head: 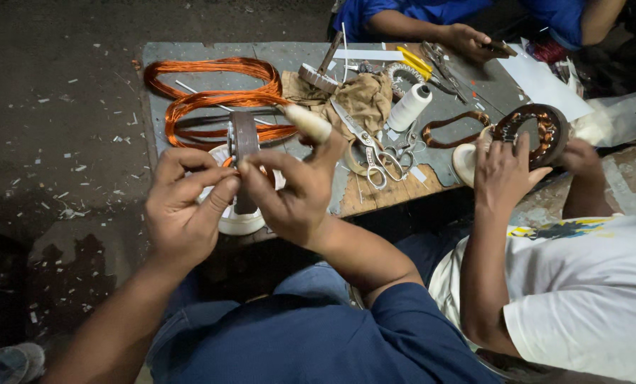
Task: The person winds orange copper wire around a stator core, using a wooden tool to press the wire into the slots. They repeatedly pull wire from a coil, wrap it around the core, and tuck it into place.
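Left hand [183, 210] pinching ribbed grey metal stator ring [244, 142] | right hand [293, 195] pinching it, gripping smooth cream handle [307, 122] | glossy copper coils [218, 99] beyond.

Stator ring [243, 153] partly hidden behind both hands; shoe [8, 363] cut off by edge

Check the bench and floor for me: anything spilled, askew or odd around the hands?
Small white scraps litter the dark floor left of the bench, with more on the bench top. The copper wire coils lie in loose, overlapping loops. Scissors rest open near the bench edge. Both hands, left hand and right hand, pinch the stator ring.
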